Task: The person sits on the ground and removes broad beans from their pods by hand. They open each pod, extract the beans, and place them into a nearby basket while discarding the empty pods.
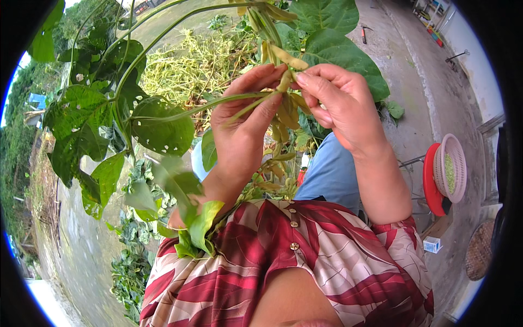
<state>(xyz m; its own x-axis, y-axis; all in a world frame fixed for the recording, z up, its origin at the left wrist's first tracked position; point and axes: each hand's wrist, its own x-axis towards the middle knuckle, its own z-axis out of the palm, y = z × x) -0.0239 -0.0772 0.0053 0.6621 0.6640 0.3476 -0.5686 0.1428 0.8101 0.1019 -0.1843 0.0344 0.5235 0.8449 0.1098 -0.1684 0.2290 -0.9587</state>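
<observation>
A leafy bean plant with long green stems (163, 39) and holed leaves (77, 122) arches across the upper left. Clusters of yellowish bean pods (288, 112) hang from it between my hands. My left hand (249, 106) is closed on a stem and a pod, thumb and fingers pinching near the pod's base. Close beside it, my right hand (339, 98) pinches at the same pod with thumb and forefinger; its other fingers are curled, and a small pale thing shows among them. Another yellow pod (290, 57) lies just above both hands.
A pile of stripped yellow-green stalks (184, 67) lies beyond my hands. At the right, a pink plastic basket (461, 171) with green beans rests on a red stool (431, 180). A small box (432, 244), a hammer-like tool (363, 35) and heaped leaves (130, 269) are on the ground.
</observation>
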